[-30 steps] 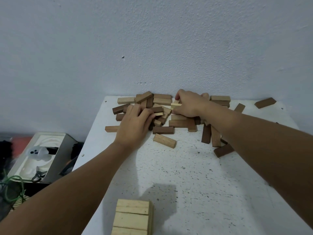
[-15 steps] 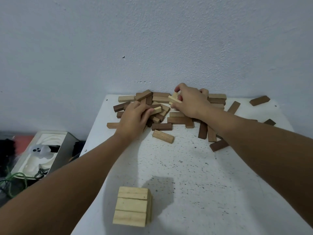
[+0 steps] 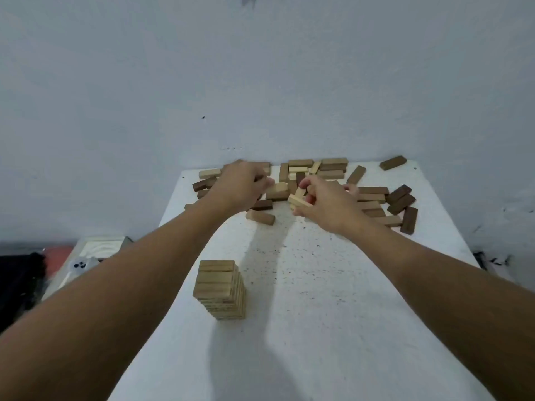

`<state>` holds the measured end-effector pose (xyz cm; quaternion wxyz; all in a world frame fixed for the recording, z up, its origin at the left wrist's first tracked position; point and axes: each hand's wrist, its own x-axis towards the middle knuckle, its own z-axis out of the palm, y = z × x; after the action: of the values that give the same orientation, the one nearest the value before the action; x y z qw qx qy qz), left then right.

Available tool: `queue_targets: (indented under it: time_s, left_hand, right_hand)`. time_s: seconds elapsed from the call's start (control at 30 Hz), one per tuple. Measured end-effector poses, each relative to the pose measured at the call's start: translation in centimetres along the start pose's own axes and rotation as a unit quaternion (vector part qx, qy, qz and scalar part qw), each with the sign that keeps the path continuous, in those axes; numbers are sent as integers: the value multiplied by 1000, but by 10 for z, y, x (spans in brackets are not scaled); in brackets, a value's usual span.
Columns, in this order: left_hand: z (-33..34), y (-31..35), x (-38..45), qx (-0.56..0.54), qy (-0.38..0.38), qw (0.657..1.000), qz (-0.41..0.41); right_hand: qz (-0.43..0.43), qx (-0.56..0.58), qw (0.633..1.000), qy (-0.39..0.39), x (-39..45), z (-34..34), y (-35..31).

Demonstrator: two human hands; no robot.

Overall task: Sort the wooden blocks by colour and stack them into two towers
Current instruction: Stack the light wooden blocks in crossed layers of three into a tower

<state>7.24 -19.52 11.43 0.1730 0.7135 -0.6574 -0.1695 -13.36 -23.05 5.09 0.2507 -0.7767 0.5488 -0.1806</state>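
A heap of light and dark wooden blocks point(image 3: 333, 172) lies along the far edge of the white table point(image 3: 318, 314), against the wall. A tower of light blocks point(image 3: 220, 287) stands near the table's left front. My right hand point(image 3: 324, 204) is lifted just in front of the heap and pinches two light blocks point(image 3: 298, 198) between thumb and fingers. My left hand point(image 3: 240, 183) reaches into the heap's left side, fingers curled around a light block point(image 3: 276, 188); its palm hides the blocks beneath.
Dark blocks point(image 3: 401, 201) lie scattered at the right of the heap, one point(image 3: 392, 162) apart near the far right corner. A single brown block point(image 3: 260, 217) sits in front of the heap. Left of the table, lower down, is a white tray point(image 3: 95, 250) with clutter.
My right hand has pulled back from the heap toward me with light blocks in its fingers. My left hand stays in the heap. The camera has tilted, showing the tower's full height.
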Motion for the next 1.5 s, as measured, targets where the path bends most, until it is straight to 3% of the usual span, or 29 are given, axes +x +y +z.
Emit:
queue_targets:
  time_s: [0.37, 0.57, 0.7, 0.87, 1.0, 1.23, 1.5]
  left_hand:
    - [25, 73, -90, 128, -39, 990, 37]
    - [77, 81, -147, 56, -33, 998, -26]
    - [114, 75, -177, -13, -10, 998, -67]
    - [138, 53, -197, -108, 20, 987, -115]
    - [144, 42, -201, -180, -3, 979, -99]
    - [147, 29, -201, -226, 6, 969, -98]
    - [152, 31, -201, -231, 5, 968, -103]
  right_hand:
    - [46, -33, 992, -111, -124, -10, 27]
    - [82, 20, 986, -145, -176, -4, 45]
    - [85, 125, 983, -106, -196, 9, 59]
    - [63, 131, 986, -80, -206, 18, 61]
    - [51, 140, 985, -83, -208, 22, 63]
    - [52, 281, 957, -50, -218, 19, 69]
    - [72, 251, 964, 58, -220, 30, 66]
